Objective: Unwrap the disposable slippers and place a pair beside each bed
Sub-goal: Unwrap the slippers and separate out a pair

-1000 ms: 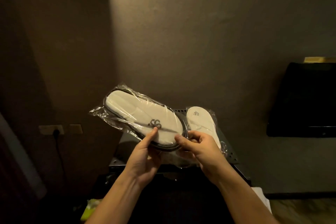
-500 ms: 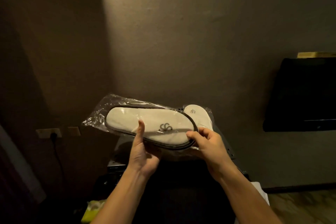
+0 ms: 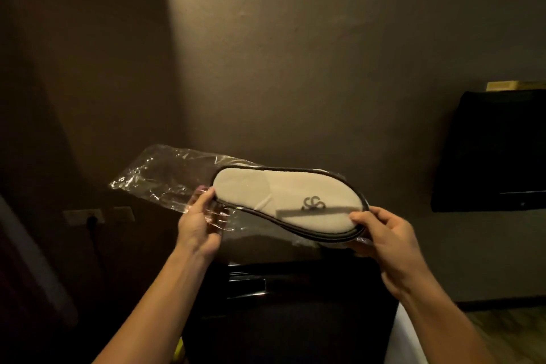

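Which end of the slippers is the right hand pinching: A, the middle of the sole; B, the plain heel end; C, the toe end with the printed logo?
C: the right hand pinches the slippers at the end nearest the logo, while the left hand grips the clear plastic wrapper.

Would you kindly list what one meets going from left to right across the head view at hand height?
Wall socket → plastic wrapper → left hand → slippers → right hand → dark screen.

left hand [image 3: 198, 223] pinching, right hand [image 3: 384, 235] gripping
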Motion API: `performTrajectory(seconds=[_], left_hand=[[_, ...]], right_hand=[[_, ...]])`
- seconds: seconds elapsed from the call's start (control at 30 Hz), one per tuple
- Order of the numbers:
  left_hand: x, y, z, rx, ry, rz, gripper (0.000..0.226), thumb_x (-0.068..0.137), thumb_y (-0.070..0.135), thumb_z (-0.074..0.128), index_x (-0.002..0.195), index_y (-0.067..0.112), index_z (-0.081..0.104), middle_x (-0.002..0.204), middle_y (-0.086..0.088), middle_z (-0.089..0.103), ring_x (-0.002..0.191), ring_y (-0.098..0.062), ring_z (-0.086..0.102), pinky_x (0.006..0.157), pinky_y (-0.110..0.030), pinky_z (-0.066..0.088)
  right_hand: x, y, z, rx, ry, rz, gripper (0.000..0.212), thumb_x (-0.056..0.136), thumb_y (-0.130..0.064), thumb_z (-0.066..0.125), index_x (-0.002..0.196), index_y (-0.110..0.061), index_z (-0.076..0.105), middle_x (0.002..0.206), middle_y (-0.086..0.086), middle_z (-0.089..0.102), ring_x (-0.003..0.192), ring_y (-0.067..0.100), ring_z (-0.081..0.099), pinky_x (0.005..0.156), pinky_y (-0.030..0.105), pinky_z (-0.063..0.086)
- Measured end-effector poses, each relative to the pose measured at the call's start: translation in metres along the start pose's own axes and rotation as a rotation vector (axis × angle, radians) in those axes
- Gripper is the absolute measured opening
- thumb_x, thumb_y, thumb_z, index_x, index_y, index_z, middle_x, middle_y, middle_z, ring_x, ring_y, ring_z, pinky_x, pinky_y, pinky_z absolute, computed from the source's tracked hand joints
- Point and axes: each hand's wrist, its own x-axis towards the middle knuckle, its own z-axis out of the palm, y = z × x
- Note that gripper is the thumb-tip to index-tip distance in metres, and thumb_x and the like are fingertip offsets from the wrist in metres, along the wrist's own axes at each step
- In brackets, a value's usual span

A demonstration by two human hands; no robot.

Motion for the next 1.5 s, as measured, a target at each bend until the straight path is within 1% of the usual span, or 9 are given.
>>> performTrajectory(seconds=[0.1,0.33,0.53,0.77,0.9,1.03,1.17,1.3,1.5], left_hand=[[0.009,0.01,-0.013,-0.011,0.02,0.055,0.025,0.096,-0.003,0.056,0.099,0.022,0.06,0.1,-0.002,0.077,0.077,-0.012,0.075,0.07,-0.029,0.062],[0.016,0.021,-0.046,0.401,-0.046,-0.068,0.029,0.088,-0.016,0.057,0.115,-0.007,0.064,0.116,-0.022,0.072,0.073,-0.021,0.077,0.065,-0.028,0.065],[-0.015,0.02,-0.047,0.689,-0.289,-0.245,0.053,0.083,-0.015,0.064,0.133,-0.001,0.055,0.12,-0.013,0.075,0.107,-0.018,0.073,0.085,-0.03,0.054],[-0.052,0.011,-0.059,0.441,-0.38,-0.446,0.043,0.078,0.014,0.072,0.117,-0.006,0.072,0.104,-0.025,0.075,0.083,-0.032,0.077,0.082,-0.044,0.061],[-0.066,0.019,-0.064,0.181,-0.408,-0.498,0.063,0.096,0.048,0.06,0.132,-0.004,0.06,0.124,-0.027,0.067,0.109,-0.04,0.068,0.099,-0.053,0.053],[-0.072,0.01,-0.053,0.501,-0.332,-0.296,0.036,0.087,0.028,0.065,0.109,-0.001,0.066,0.096,-0.017,0.077,0.078,-0.026,0.077,0.061,-0.035,0.062],[-0.045,0.012,-0.046,0.65,-0.306,-0.213,0.047,0.076,0.007,0.08,0.12,-0.001,0.066,0.111,-0.026,0.074,0.086,-0.032,0.076,0.07,-0.039,0.064],[-0.009,0.02,-0.025,0.71,-0.251,-0.21,0.044,0.078,0.01,0.076,0.12,0.0,0.066,0.111,-0.024,0.075,0.088,-0.033,0.075,0.078,-0.042,0.064],[0.046,0.008,-0.013,0.944,-0.132,-0.312,0.034,0.086,0.009,0.074,0.115,-0.009,0.069,0.096,-0.02,0.079,0.073,-0.029,0.077,0.064,-0.035,0.063]], right_hand=[[0.003,-0.008,-0.002,-0.018,0.019,-0.018,0.011,0.091,-0.004,0.065,0.087,-0.01,0.072,0.067,0.001,0.072,0.056,0.01,0.067,0.044,0.024,0.054],[0.041,-0.068,-0.009,0.003,0.235,-0.093,0.02,0.088,-0.025,0.067,0.071,-0.015,0.063,0.067,0.0,0.051,0.062,0.014,0.047,0.057,0.028,0.038],[0.073,-0.105,0.063,-0.201,-0.209,0.03,0.014,0.093,-0.022,0.063,0.083,-0.014,0.067,0.069,0.006,0.065,0.047,0.012,0.062,0.047,0.022,0.053],[0.08,-0.046,0.164,-0.346,-0.423,0.093,0.014,0.087,-0.018,0.067,0.08,-0.006,0.067,0.07,0.009,0.062,0.057,0.018,0.059,0.056,0.025,0.048],[0.089,-0.021,0.178,-0.438,-0.437,0.125,0.016,0.082,-0.021,0.072,0.081,-0.005,0.071,0.075,0.013,0.067,0.062,0.023,0.063,0.063,0.032,0.052],[0.095,-0.006,0.183,-0.472,-0.402,0.155,0.018,0.081,-0.024,0.073,0.079,-0.007,0.068,0.076,0.013,0.066,0.065,0.024,0.063,0.063,0.032,0.049],[0.112,0.002,0.178,-0.516,-0.328,0.028,0.032,0.081,-0.039,0.079,0.091,-0.011,0.066,0.09,0.009,0.061,0.081,0.021,0.058,0.068,0.032,0.045],[0.113,0.007,0.154,-0.63,-0.17,-0.083,0.069,0.082,-0.041,0.078,0.138,-0.007,0.056,0.132,0.008,0.061,0.119,0.024,0.062,0.101,0.042,0.053],[0.088,0.054,0.138,-0.873,-0.311,-0.036,0.047,0.07,-0.04,0.075,0.111,-0.017,0.073,0.106,0.0,0.076,0.097,0.017,0.071,0.091,0.041,0.06]])
